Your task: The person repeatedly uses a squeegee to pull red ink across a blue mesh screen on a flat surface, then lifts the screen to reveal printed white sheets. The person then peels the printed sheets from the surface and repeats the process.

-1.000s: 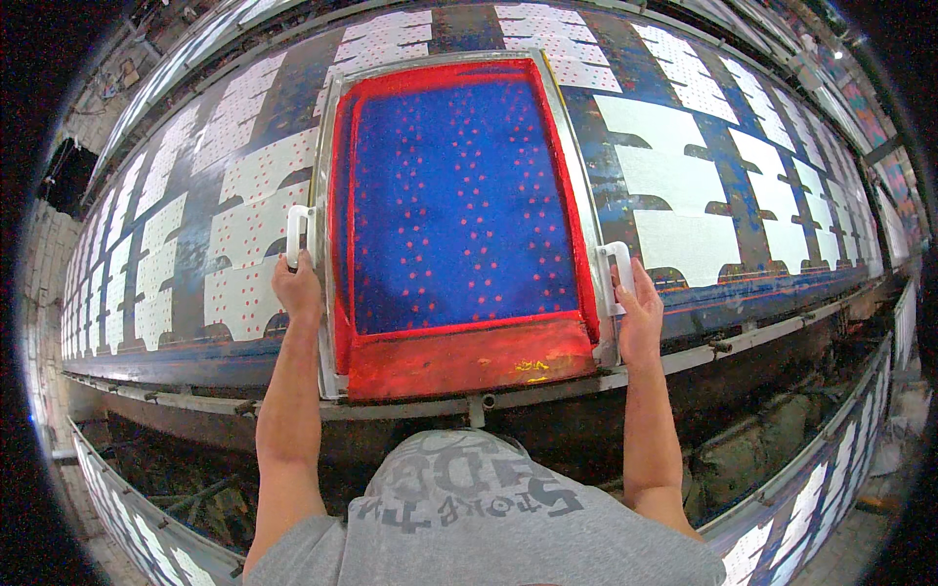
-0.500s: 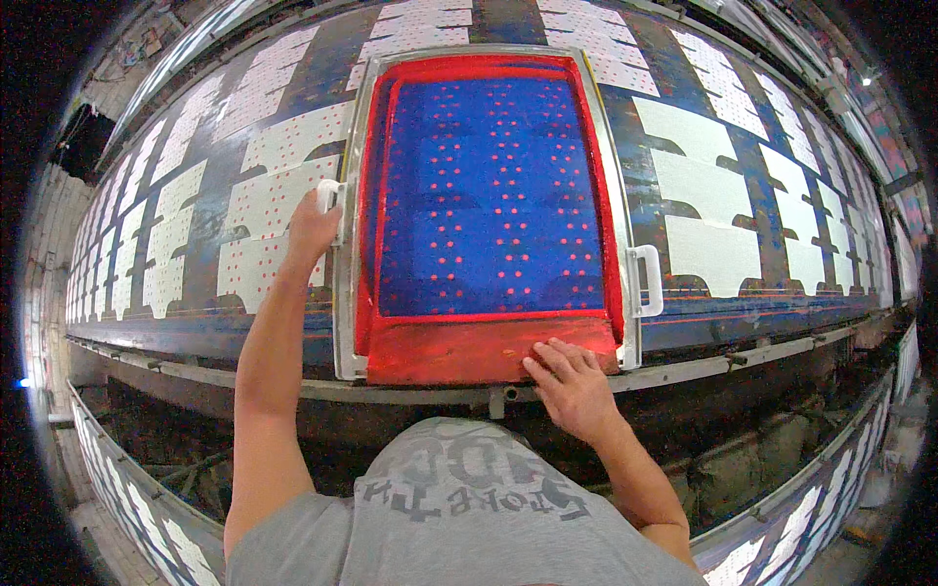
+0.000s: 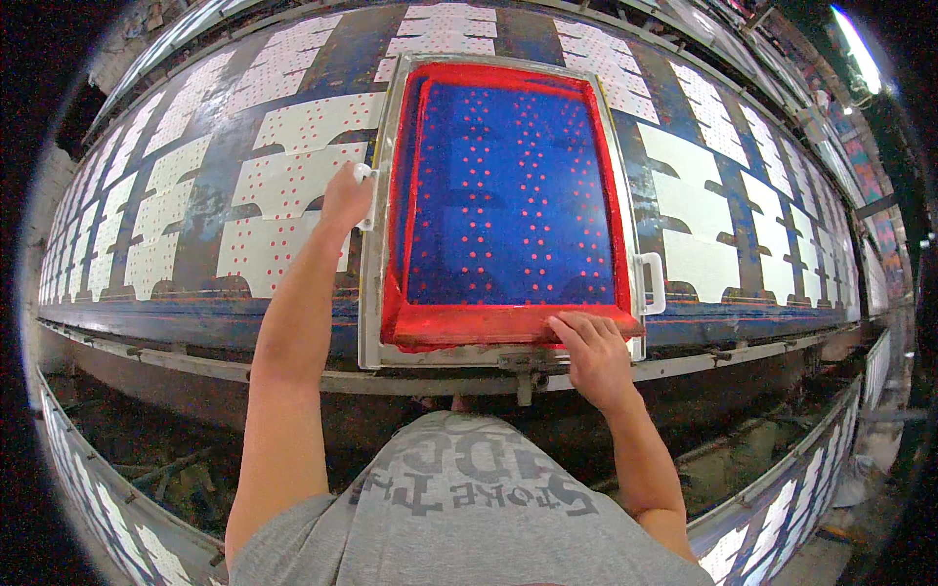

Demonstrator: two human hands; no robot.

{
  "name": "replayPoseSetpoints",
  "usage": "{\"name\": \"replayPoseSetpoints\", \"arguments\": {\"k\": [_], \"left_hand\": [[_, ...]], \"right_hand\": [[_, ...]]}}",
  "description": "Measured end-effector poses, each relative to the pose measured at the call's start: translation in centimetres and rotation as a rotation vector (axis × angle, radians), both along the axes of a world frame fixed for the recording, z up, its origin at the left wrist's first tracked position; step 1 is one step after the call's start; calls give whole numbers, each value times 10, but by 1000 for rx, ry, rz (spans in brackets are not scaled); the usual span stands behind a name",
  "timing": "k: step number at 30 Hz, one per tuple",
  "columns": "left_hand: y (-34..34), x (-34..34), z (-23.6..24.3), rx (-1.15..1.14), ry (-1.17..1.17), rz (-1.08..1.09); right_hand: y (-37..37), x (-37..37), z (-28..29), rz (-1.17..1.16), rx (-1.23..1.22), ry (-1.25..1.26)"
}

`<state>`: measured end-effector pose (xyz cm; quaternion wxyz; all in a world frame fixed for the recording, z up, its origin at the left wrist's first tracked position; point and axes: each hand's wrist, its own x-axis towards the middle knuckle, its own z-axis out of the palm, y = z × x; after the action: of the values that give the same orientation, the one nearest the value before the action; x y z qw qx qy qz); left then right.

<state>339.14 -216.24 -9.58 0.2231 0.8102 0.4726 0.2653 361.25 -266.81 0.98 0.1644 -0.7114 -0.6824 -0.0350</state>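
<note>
In front of me, a printing screen (image 3: 508, 195) with blue mesh and a pale metal frame lies over the long table. Red dots show through the mesh in columns, and red ink lines its inner border. My left hand (image 3: 345, 200) is closed around the white handle (image 3: 364, 173) on the screen's left side. A wide red, ink-covered squeegee (image 3: 469, 324) stands across the near end of the screen, tilted. My right hand (image 3: 598, 359) grips its right part, fingers over the top edge; the thumb is hidden. The white handle (image 3: 652, 283) on the right side is untouched.
White cut panels with red dots (image 3: 283, 239) lie left of the screen and beyond it; plain white panels (image 3: 703, 256) lie to its right. A metal rail (image 3: 293, 376) runs along the table's near edge. A lit tube lamp (image 3: 856, 49) shows at upper right.
The squeegee has tipped up from lying flatter at the near edge and sits slightly farther from me, my right hand with it. The whole view has shifted; my left hand stays on the handle.
</note>
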Motion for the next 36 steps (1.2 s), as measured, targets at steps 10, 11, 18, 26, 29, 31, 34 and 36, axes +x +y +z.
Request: {"name": "replayPoseSetpoints", "arguments": {"k": [10,11,18,26,29,31,34,36], "left_hand": [[-8,5,11,-114,51,53],[-7,5,10,-140,56,54],[-4,5,6,-63,53,8],[7,6,-9,-60,70,43],[9,6,-10,66,94,38],[8,0,-9,-5,32,-22],[8,-3,-8,90,80,-11],[9,-3,-7,75,84,-1]], "right_hand": [[62,-12,42,-37,-367,7],[59,-13,44,-43,-377,15],[35,-36,23,-75,-275,106],[27,-48,11,6,-175,81],[30,-46,8,1,-239,76],[31,-41,8,21,-261,40],[33,-34,8,46,-165,45],[35,-28,7,49,-187,68]]}}
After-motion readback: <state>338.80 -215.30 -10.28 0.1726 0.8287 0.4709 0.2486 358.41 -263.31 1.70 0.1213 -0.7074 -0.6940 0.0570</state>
